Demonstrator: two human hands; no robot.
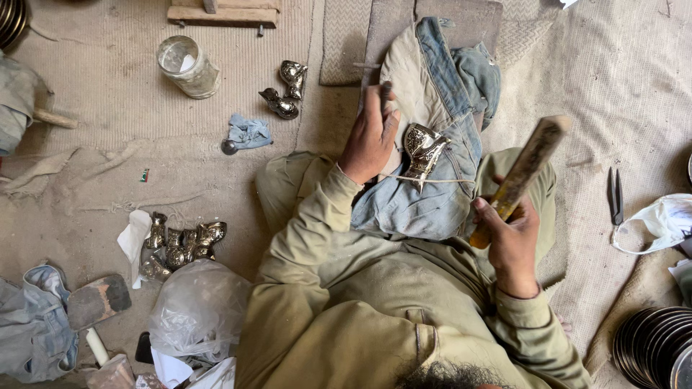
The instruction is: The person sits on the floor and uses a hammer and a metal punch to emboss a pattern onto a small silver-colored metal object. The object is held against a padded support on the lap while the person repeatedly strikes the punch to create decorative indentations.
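**Embossed metal piece on denim, wooden stick raised**

Nearest the lens, the olive-green sleeves (339, 288) spread outward. On the floor at far left lies a cluster of about five shiny metal pieces (180, 245); two more (285, 90) lie beside one glass jar (189, 66). The left hand (371, 137) presses flat, fingers extended, on folded denim (425, 194). Just right of it, one silvery embossed piece (424, 148) rests on that denim. The right hand (510, 241) is fisted around one wooden stick (522, 173), tilted upward.

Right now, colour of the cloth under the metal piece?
Faded blue denim cloth with a beige underside, under the silvery metal piece; head view.
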